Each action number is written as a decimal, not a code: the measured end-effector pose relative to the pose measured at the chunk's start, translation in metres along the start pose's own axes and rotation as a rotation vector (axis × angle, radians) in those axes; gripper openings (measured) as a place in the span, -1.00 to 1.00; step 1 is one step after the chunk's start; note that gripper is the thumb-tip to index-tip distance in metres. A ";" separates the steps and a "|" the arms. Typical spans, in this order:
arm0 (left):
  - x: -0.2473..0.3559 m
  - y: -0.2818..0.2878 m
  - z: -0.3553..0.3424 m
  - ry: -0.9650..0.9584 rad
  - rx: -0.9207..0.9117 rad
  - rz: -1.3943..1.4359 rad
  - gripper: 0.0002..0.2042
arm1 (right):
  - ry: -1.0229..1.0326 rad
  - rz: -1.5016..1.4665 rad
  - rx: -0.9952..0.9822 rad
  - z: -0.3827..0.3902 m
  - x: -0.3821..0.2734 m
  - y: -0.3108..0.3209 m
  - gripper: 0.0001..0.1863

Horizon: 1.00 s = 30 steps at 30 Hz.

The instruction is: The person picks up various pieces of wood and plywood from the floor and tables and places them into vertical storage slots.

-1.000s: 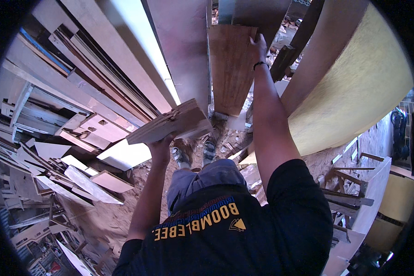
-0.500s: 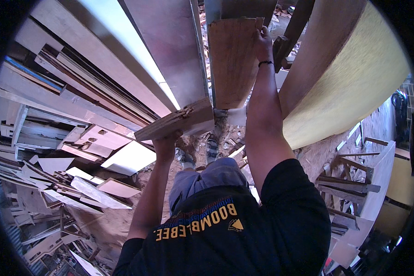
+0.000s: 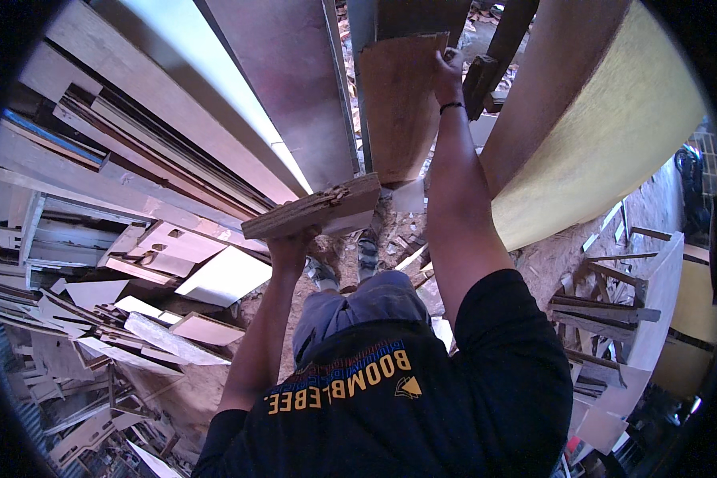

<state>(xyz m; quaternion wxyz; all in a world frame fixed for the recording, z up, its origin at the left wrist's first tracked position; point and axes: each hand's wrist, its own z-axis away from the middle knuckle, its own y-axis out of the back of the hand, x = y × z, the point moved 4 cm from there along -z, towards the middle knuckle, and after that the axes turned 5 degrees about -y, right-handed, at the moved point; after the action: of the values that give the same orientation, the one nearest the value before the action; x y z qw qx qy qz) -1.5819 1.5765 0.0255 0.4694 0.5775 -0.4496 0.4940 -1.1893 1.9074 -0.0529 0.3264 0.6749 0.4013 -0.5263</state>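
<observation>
My left hand (image 3: 293,245) is closed on a short, thick wooden piece (image 3: 311,207) with a splintered, layered edge, held level in front of my legs. Further forward, my right hand (image 3: 448,72) grips the upper right edge of a reddish-brown board (image 3: 396,107), which stands upright among larger leaning panels. Just right of that hand are dark timber offcuts (image 3: 478,80); to the board's left stands a tall grey-mauve panel (image 3: 283,88).
Long boards (image 3: 151,119) lean on the left above stacked white offcuts (image 3: 215,275). A large curved yellowish sheet (image 3: 597,159) stands on the right, with a pale panel and wooden struts (image 3: 645,311) behind it. Scraps litter the dirt floor (image 3: 267,319) around my feet.
Both hands have shifted slightly: my left hand has moved right with the thick piece, and my right hand has risen a little along with the brown board's top.
</observation>
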 end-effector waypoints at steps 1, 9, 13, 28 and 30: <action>-0.001 0.001 0.001 0.071 0.029 0.113 -0.67 | -0.035 -0.029 0.009 0.003 0.003 -0.005 -0.66; -0.002 0.005 -0.001 0.065 0.002 0.114 -0.62 | 0.210 0.484 0.142 0.014 -0.019 -0.016 -0.51; -0.002 0.002 -0.006 0.055 -0.006 0.054 -0.58 | 0.350 0.589 0.223 0.041 -0.032 -0.009 -0.43; 0.035 -0.064 -0.072 -0.016 -0.057 0.198 -0.71 | -0.257 -0.149 -0.305 0.321 -0.087 0.019 -0.58; 0.058 -0.091 -0.094 -0.111 -0.055 0.240 -0.70 | -0.266 -0.001 -0.259 0.337 -0.071 0.041 -0.61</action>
<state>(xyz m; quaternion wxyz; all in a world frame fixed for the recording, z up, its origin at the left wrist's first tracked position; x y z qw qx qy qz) -1.4998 1.6806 0.0807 0.3970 0.5329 -0.5540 0.5014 -1.3129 1.5837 -0.0621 0.4604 0.5516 0.4194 -0.5548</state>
